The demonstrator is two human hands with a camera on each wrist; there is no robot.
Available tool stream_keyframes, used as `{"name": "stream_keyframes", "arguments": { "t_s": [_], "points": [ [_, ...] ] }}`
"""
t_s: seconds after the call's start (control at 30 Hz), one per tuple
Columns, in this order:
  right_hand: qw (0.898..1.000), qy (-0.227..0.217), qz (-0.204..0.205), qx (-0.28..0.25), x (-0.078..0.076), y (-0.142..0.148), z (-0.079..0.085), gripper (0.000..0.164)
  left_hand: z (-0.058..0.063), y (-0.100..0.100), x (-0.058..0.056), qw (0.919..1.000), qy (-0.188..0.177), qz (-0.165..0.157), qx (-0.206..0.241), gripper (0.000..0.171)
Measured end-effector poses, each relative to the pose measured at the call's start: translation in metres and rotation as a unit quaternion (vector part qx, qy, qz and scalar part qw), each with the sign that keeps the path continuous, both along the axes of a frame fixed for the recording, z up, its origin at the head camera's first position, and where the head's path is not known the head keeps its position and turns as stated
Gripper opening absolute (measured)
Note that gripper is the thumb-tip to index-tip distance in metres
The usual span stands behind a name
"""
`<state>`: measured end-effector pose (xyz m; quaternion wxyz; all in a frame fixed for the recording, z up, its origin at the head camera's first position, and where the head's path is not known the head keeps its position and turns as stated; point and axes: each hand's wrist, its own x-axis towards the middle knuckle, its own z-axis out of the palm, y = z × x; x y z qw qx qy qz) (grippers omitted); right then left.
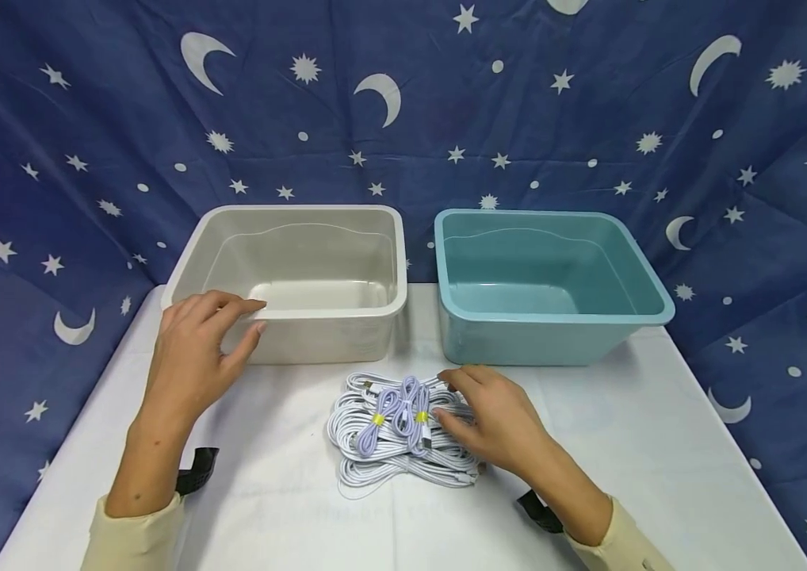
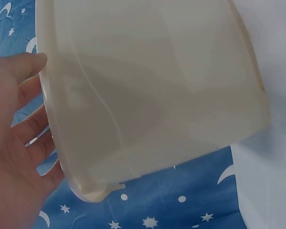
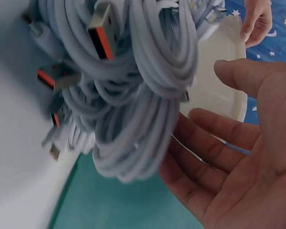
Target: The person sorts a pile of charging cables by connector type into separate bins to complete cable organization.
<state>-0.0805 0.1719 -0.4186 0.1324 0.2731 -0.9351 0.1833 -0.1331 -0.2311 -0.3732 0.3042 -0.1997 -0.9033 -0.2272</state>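
My left hand [image 1: 193,349] hovers at the front-left corner of an off-white plastic bin [image 1: 325,337], its fingertips right at the rim. Those fingers are loosely bent and hold nothing. In front of the bins lies a heap of coiled white USB cables [image 1: 411,472]. Lilac cable bundles [image 1: 369,436] with yellow ties rest on top. My right hand [image 1: 499,420] is at the heap's right side, thumb and fingers spread apart beside the coils. In the right wrist view, the lower fingers [image 3: 195,181] reach to the edge of the coiled cables [image 3: 133,138], and metal USB plugs [image 3: 103,36] stick out.
A teal plastic bin [image 1: 556,341] stands to the right of the off-white one, with a narrow gap between them. Both sit at the back of the white-covered table [image 1: 289,507]. A blue curtain [image 1: 432,103] with moons and stars hangs close behind and along both sides.
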Motion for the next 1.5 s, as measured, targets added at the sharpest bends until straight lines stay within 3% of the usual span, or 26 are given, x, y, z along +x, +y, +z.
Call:
{"name": "stream_keyframes", "arguments": {
  "t_s": [0.27,0.47,0.8,1.0,1.17,1.5],
  "points": [
    [0.997,-0.069,-0.013,-0.028,-0.009,-0.026,-0.007,0.044,0.0,-0.015,0.003,0.9999,-0.004,0.009,0.006,0.025],
    [0.991,-0.106,-0.054,-0.067,-0.012,-0.041,-0.008,0.033,0.002,-0.021,0.005,0.9998,-0.015,0.015,0.008,0.025],
    [0.976,-0.139,-0.104,-0.128,-0.008,-0.045,0.005,0.021,0.003,-0.021,0.006,0.9994,-0.022,0.022,0.011,0.025],
    [0.97,-0.139,-0.086,-0.178,-0.006,-0.041,0.015,0.024,0.003,-0.021,0.005,0.9994,-0.022,0.023,0.013,0.026],
    [0.968,-0.113,-0.05,-0.219,-0.006,-0.036,0.027,0.028,0.002,-0.021,0.005,0.9995,-0.023,0.02,0.009,0.026],
    [0.971,-0.055,0.049,-0.225,-0.03,-0.039,0.069,0.03,0.003,-0.023,0.003,0.9996,-0.02,0.018,0.007,0.026]
  ]
}}
